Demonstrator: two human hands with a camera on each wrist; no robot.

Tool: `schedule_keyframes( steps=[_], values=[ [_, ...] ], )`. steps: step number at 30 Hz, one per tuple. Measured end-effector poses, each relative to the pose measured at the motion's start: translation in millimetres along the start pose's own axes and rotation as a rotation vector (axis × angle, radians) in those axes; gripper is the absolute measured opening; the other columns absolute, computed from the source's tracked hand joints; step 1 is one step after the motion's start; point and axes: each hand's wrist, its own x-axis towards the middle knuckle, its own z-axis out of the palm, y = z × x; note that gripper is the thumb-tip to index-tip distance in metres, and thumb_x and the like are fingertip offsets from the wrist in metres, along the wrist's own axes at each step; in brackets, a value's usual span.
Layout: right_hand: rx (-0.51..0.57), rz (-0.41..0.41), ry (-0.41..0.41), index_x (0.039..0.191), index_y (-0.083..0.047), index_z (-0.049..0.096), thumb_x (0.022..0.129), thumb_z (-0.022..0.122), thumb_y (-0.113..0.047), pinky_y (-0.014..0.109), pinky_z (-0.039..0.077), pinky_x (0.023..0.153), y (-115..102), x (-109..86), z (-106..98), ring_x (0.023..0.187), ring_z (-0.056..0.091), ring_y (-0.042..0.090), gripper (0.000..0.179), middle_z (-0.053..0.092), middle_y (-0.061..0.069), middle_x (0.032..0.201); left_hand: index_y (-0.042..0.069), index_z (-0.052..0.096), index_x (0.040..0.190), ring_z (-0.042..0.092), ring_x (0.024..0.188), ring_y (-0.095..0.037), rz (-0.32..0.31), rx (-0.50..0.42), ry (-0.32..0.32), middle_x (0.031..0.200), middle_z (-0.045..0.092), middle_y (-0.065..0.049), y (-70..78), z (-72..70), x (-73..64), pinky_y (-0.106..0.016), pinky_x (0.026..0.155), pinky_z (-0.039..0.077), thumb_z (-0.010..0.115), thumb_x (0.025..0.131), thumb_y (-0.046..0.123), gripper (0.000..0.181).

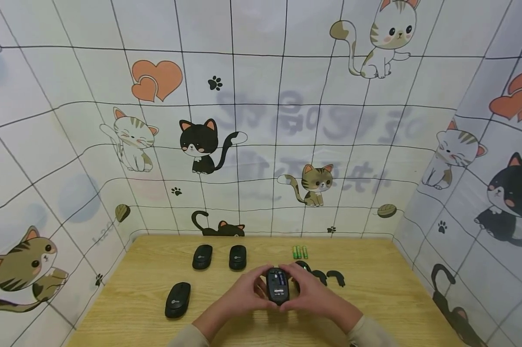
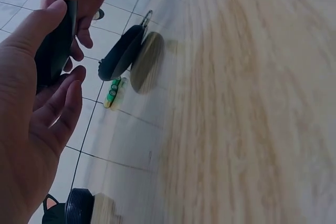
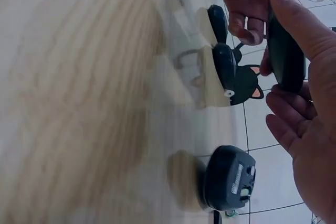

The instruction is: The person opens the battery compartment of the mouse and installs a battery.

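Note:
A black computer mouse (image 1: 278,289) is held between both hands above the table, its underside with a printed label facing the head camera. An open compartment with a dark bluish battery-like shape shows in that underside. My left hand (image 1: 247,292) grips its left edge with thumb and fingers. On the opposite edge my right hand (image 1: 309,291) holds it the same way. Both wrist views show the mouse side-on, thumbs on the near side. Partly hidden behind the right hand is another black mouse (image 3: 228,177), underside visible in the right wrist view.
Three black mice lie on the wooden table (image 1: 131,289): a front-left mouse (image 1: 177,300), a back-left mouse (image 1: 202,257) and one beside it (image 1: 237,257). Green batteries (image 1: 300,252) lie at the back. Curved black pieces (image 1: 336,277) lie right of the hands. A cat-print curtain (image 1: 256,125) surrounds the table.

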Motion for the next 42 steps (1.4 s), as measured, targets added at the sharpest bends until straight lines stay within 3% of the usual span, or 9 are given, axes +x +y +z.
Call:
schedule_keyframes(
  steps=[5, 10, 16, 24, 29, 35, 42],
  values=[
    [-0.002, -0.008, -0.064, 0.166, -0.008, 0.046, 0.084, 0.095, -0.057, 0.062, 0.054, 0.108, 3, 3.3, -6, 0.129, 0.060, 0.021, 0.107, 0.058, -0.005, 0.140, 0.027, 0.055, 0.158, 0.068, 0.103, -0.009, 0.061, 0.146, 0.003, 0.135, 0.065, 0.008, -6.4, -3.3, 5.5, -0.029, 0.089, 0.061, 0.101, 0.082, 0.037, 0.090],
    [-0.038, -0.045, -0.053, 0.164, -0.013, 0.049, 0.085, 0.094, -0.057, 0.059, 0.054, 0.108, 10, 7.7, -8, 0.129, 0.060, 0.020, 0.102, 0.059, -0.006, 0.141, 0.028, 0.054, 0.158, 0.064, 0.112, -0.008, 0.120, 0.259, 0.001, 0.134, 0.062, 0.010, -10.8, -8.1, 12.2, -0.028, 0.091, 0.060, 0.099, 0.083, 0.041, 0.088],
    [-0.127, -0.028, -0.019, 0.161, -0.013, 0.053, 0.083, 0.095, -0.059, 0.054, 0.056, 0.106, 16, 14.8, -10, 0.128, 0.061, 0.023, 0.100, 0.062, -0.004, 0.143, 0.028, 0.054, 0.159, 0.061, 0.119, -0.009, 0.113, 0.387, 0.001, 0.133, 0.060, 0.014, -12.2, -13.6, 23.5, -0.028, 0.093, 0.059, 0.098, 0.084, 0.046, 0.088],
    [-0.234, -0.006, -0.038, 0.161, -0.014, 0.052, 0.083, 0.096, -0.058, 0.055, 0.054, 0.112, 26, 21.1, -10, 0.135, 0.057, 0.022, 0.100, 0.060, 0.000, 0.149, 0.023, 0.054, 0.161, 0.059, 0.121, -0.005, 0.111, 0.551, -0.016, 0.136, 0.060, 0.014, -21.1, -12.0, 35.8, -0.033, 0.105, 0.056, 0.095, 0.085, 0.056, 0.092],
    [-0.300, -0.018, -0.049, 0.160, -0.008, 0.053, 0.083, 0.096, -0.058, 0.059, 0.052, 0.113, 30, 23.0, -11, 0.136, 0.056, 0.026, 0.101, 0.061, 0.005, 0.150, 0.020, 0.053, 0.161, 0.060, 0.123, -0.006, 0.111, 0.576, -0.022, 0.135, 0.061, 0.012, -23.4, -9.4, 40.4, -0.036, 0.108, 0.055, 0.095, 0.085, 0.057, 0.094],
    [-0.383, 0.011, -0.077, 0.161, -0.010, 0.052, 0.084, 0.093, -0.062, 0.054, 0.052, 0.115, 38, 26.9, -9, 0.137, 0.052, 0.022, 0.102, 0.059, 0.001, 0.149, 0.019, 0.053, 0.161, 0.060, 0.122, -0.005, 0.080, 0.599, -0.029, 0.135, 0.061, 0.011, -22.7, -6.8, 43.5, -0.036, 0.108, 0.056, 0.095, 0.084, 0.058, 0.096],
    [-0.411, -0.004, -0.089, 0.158, -0.007, 0.055, 0.082, 0.096, -0.059, 0.054, 0.051, 0.115, 41, 30.4, -9, 0.135, 0.053, 0.023, 0.101, 0.061, 0.003, 0.147, 0.017, 0.055, 0.160, 0.061, 0.122, -0.006, 0.070, 0.605, -0.045, 0.134, 0.062, 0.011, -26.4, -6.1, 47.2, -0.036, 0.109, 0.055, 0.096, 0.084, 0.056, 0.095]
  ],
)
